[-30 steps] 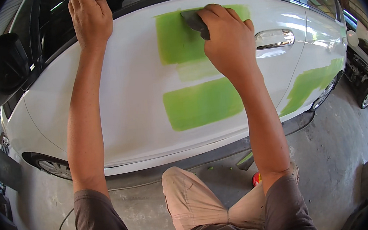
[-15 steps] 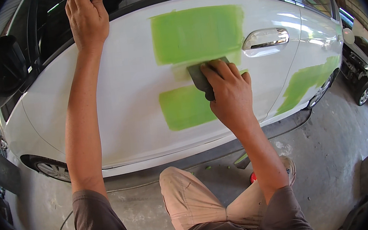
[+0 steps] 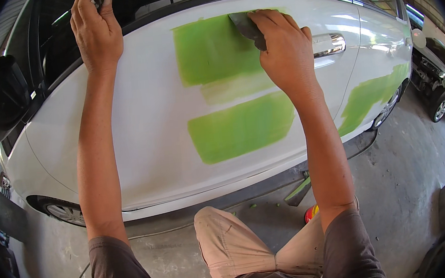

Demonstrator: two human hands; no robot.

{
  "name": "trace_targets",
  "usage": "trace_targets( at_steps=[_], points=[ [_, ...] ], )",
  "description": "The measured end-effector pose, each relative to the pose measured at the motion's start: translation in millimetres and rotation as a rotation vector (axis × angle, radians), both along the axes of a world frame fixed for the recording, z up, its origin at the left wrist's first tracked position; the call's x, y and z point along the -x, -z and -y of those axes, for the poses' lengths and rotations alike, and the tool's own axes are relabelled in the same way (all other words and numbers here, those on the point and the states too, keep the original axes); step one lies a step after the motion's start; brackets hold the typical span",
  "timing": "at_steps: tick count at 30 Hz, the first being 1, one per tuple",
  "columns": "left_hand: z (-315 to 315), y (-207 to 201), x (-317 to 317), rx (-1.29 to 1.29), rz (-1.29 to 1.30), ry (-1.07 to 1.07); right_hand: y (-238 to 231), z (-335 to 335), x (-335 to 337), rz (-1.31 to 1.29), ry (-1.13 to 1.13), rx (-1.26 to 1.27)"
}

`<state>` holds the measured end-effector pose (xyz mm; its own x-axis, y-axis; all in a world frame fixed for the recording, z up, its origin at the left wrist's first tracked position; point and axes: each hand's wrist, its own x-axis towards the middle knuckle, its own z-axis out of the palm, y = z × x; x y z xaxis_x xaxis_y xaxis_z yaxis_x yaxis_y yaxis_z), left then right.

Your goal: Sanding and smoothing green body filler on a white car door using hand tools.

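My right hand (image 3: 287,52) grips a dark flexible putty spreader (image 3: 245,28). The spreader's blade lies against the upper green filler patch (image 3: 201,52) on the white car door (image 3: 149,124), near that patch's top edge. Lower on the door is a second green patch (image 3: 243,128), with a thin, faint green smear between the two. My left hand (image 3: 98,41) is raised by the window at the upper left. Its fingers close around a small dark and whitish object, mostly cut off by the frame's top edge, that I cannot make out.
A chrome door handle (image 3: 337,43) sits right of my right hand. The black side mirror (image 3: 4,91) juts out at left. More green filler (image 3: 371,98) covers the rear panel. On the floor lie a green-smeared dark flat piece (image 3: 298,191) and a red-yellow can (image 3: 310,213).
My right hand has moved up with the spreader, from between the two green patches to the upper patch's top. The lower patch is now fully uncovered. My left hand has shifted slightly left.
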<state>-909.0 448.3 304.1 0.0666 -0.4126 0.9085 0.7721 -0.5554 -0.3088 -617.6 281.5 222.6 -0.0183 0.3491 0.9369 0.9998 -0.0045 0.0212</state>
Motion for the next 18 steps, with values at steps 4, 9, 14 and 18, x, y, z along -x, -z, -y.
trace_targets(
  at_steps=[4, 9, 14, 18],
  points=[
    [-3, 2, 1, 0.008, -0.023, 0.026, 1, 9, -1, -0.01, -0.021, 0.085],
    [0, 2, 0, 0.02, -0.023, 0.017, 38, 20, -2, 0.041, -0.054, 0.037],
    [-1, 1, -1, 0.025, -0.018, -0.004, 84, 29, -1, -0.01, -0.086, 0.071],
    [-1, 2, -3, 0.044, 0.005, -0.008, 103, 33, 0, -0.012, -0.053, 0.112]
  ],
)
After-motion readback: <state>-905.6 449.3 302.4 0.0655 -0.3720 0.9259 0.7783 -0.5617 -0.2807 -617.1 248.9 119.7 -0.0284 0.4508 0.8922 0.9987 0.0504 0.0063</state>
